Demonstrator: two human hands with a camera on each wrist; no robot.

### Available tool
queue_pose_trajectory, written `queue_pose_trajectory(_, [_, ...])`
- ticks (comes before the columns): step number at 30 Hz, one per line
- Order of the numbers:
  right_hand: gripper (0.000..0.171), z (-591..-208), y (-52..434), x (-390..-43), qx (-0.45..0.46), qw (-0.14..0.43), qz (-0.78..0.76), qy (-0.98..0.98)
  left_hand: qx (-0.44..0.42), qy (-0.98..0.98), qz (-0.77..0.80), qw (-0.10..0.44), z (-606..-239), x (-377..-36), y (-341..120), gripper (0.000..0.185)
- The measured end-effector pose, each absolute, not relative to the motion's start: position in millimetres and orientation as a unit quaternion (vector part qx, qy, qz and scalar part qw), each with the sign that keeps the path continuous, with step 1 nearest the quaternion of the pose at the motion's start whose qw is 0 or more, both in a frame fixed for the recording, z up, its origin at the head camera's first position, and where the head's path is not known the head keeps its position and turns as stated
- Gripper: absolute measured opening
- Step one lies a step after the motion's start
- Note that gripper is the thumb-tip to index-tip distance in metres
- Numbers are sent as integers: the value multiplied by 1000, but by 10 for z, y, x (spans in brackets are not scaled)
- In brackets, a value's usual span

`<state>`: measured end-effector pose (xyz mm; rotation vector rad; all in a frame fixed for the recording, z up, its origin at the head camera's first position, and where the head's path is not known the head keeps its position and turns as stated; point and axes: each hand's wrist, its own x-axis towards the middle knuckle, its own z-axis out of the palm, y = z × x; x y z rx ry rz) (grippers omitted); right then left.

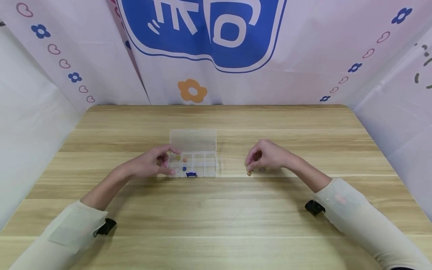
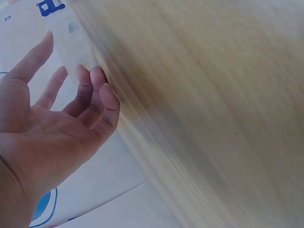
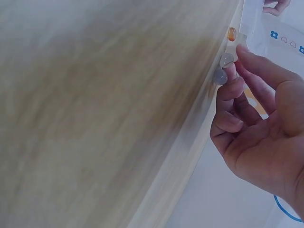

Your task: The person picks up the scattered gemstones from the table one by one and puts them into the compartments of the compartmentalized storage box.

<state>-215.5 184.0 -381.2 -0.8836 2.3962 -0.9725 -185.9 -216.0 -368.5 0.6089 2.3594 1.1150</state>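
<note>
A clear plastic compartment box [image 1: 204, 170] lies on the table with its lid [image 1: 193, 140] folded back. My left hand [image 1: 150, 162] holds the box's left end, index finger at the hinge corner and thumb at the front corner. Inside are a yellow bead [image 1: 178, 158], an orange bead [image 1: 184, 160], a blue bead [image 1: 184, 168] and a dark blue piece [image 1: 191, 174]. To the right, my right hand [image 1: 264, 155] has its fingertips bent down beside an amber bead [image 3: 232, 33]. A clear bead [image 3: 226, 59] and a greyish bead [image 3: 220, 77] lie near its fingers. Whether it pinches any bead is unclear.
The wood-grain table [image 1: 216, 210] carries the box left of its middle. A white printed cloth [image 1: 287, 82] hangs along the table's back edge, with more white cloth at both sides. Black clips [image 1: 314, 207] sit by both sleeves.
</note>
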Motion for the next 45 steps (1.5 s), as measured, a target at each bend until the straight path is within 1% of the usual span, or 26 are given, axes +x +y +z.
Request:
queue_pose_trajectory(8, [7, -3782, 1853, -2143, -306, 201, -344, 865, 222, 855, 409, 228, -3692, -1862, -2167, 58])
queue_pose_trajectory(14, [2, -3769, 1848, -2135, -293, 199, -353, 866, 225, 853, 411, 230, -3691, -1860, -2170, 57])
queue_pose_trajectory(22, [3, -3750, 1824, -2124, -262, 212, -381, 861, 232, 853, 410, 226, -3691, -1862, -2171, 58])
queue_pose_trajectory(28, [3, -3745, 1812, -2127, -254, 206, -383, 864, 235, 852, 410, 226, -3702, -1858, -2176, 58])
queue_pose_trajectory(37, [11, -3772, 1809, -2181, -277, 185, -387, 860, 237, 852, 408, 225, -3700, -1854, -2177, 58])
queue_pose_trajectory(45, [10, -3745, 1778, -2198, -291, 168, -386, 859, 246, 850, 410, 223, -3700, -1863, -2182, 57])
